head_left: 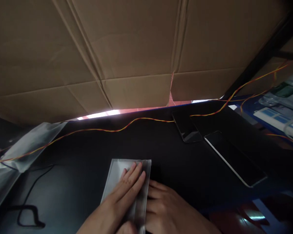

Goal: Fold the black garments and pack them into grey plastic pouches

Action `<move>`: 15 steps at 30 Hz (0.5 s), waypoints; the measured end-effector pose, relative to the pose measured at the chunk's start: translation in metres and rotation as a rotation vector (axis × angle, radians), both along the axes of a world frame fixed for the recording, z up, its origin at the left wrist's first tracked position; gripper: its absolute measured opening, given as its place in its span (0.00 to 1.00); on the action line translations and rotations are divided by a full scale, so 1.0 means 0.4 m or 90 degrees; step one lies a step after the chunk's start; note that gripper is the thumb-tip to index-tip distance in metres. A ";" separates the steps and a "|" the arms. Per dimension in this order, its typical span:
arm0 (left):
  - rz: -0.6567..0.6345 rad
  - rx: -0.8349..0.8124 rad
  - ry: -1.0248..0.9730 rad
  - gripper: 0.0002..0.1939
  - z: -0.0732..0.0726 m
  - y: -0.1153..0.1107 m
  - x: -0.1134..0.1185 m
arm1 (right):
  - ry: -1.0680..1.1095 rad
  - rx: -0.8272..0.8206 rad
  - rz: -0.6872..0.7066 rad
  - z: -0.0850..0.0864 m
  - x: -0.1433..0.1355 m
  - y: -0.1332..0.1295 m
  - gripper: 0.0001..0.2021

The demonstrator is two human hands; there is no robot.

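A translucent plastic bag (108, 182) lies on the black tabletop at the bottom middle, with something pale and flat showing through it. My left hand (119, 195) rests flat on top of the bag, fingers stretched toward its far edge. At the bag's right side is my right hand (168, 208), its fingers close together and bent against that edge. The right fingertips are hidden at or under the bag, and they appear to grip it.
Two dark phones, one (187, 128) nearer the back and one (234, 159) with a pale edge, lie to the right. A red-yellow twisted wire (112, 130) crosses the table. More plastic bags (36, 143) and a black cable (30, 208) are left. Cardboard (136, 48) stands behind.
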State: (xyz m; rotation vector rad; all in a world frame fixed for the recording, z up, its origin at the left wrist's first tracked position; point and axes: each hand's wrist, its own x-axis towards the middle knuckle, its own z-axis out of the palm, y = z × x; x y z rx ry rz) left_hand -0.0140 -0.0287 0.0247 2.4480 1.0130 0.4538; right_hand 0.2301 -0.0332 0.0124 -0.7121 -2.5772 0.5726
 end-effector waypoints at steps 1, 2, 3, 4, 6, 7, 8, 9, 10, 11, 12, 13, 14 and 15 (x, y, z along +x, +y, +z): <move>-0.007 -0.004 0.013 0.44 -0.001 0.004 -0.007 | 0.011 -0.014 0.012 0.006 0.011 -0.001 0.13; -0.016 -0.005 0.028 0.46 -0.002 0.007 -0.010 | 0.018 -0.016 0.019 0.006 0.019 -0.003 0.14; -0.023 -0.004 0.040 0.49 -0.002 0.010 -0.010 | 0.019 -0.010 0.022 0.000 0.021 -0.006 0.14; -0.028 0.003 0.047 0.51 -0.002 0.012 -0.006 | 0.015 -0.002 0.023 -0.010 0.019 -0.009 0.14; -0.028 0.026 0.057 0.54 0.002 0.012 0.007 | 0.003 0.002 0.016 -0.036 -0.002 -0.017 0.12; -0.029 0.037 0.060 0.54 0.005 0.011 0.013 | -0.003 -0.002 -0.004 -0.051 -0.019 -0.021 0.12; -0.032 0.048 0.061 0.55 0.009 0.010 0.020 | -0.004 -0.006 -0.037 -0.064 -0.038 -0.026 0.12; -0.035 0.056 0.062 0.55 0.013 0.010 0.025 | -0.002 -0.007 -0.077 -0.076 -0.060 -0.029 0.14; -0.039 0.062 0.066 0.56 0.018 0.009 0.029 | 0.000 -0.009 -0.124 -0.085 -0.081 -0.033 0.17; -0.045 0.068 0.070 0.56 0.021 0.009 0.032 | 0.003 -0.009 -0.172 -0.090 -0.100 -0.036 0.20; -0.048 0.075 0.076 0.56 0.024 0.010 0.034 | 0.008 -0.008 -0.210 -0.092 -0.116 -0.038 0.22; -0.049 0.081 0.081 0.57 0.026 0.011 0.035 | 0.012 -0.005 -0.235 -0.089 -0.125 -0.040 0.23; -0.051 0.088 0.083 0.59 0.026 0.012 0.037 | 0.013 -0.001 -0.250 -0.080 -0.128 -0.041 0.25; -0.052 0.094 0.082 0.60 0.025 0.014 0.037 | 0.012 0.003 -0.257 -0.066 -0.122 -0.041 0.25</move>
